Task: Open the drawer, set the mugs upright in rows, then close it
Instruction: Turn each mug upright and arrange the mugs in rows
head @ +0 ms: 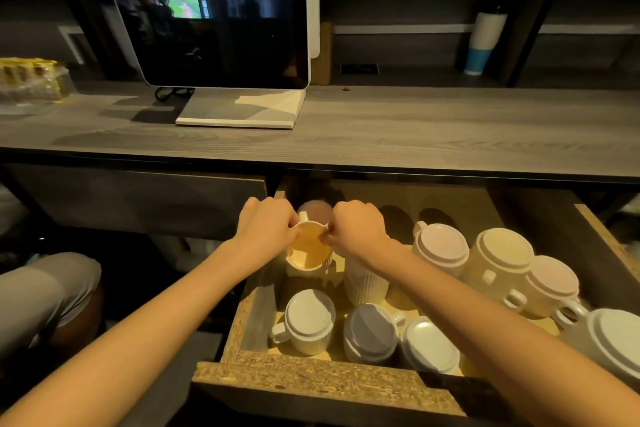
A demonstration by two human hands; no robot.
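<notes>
The wooden drawer [322,381] under the desk stands pulled open. Several ribbed mugs fill it. One cream mug [309,253] stands upright near the back left, mouth up. My left hand [265,229] pinches its rim on the left and my right hand [358,229] pinches the rim on the right. Behind it a pinkish mug [316,211] is blurred. The other mugs stand upside down: a white one [308,321] at front left, a grey one [372,331], another white one [429,345], and pink [441,243] and cream [502,253] ones on the right.
The grey desk top [415,128] overhangs the drawer's back part. A monitor [214,10] stands on it, with a snack bag [31,80] at the left and a paper cup [485,42] on the shelf behind. A grey-trousered knee [41,295] is at the left.
</notes>
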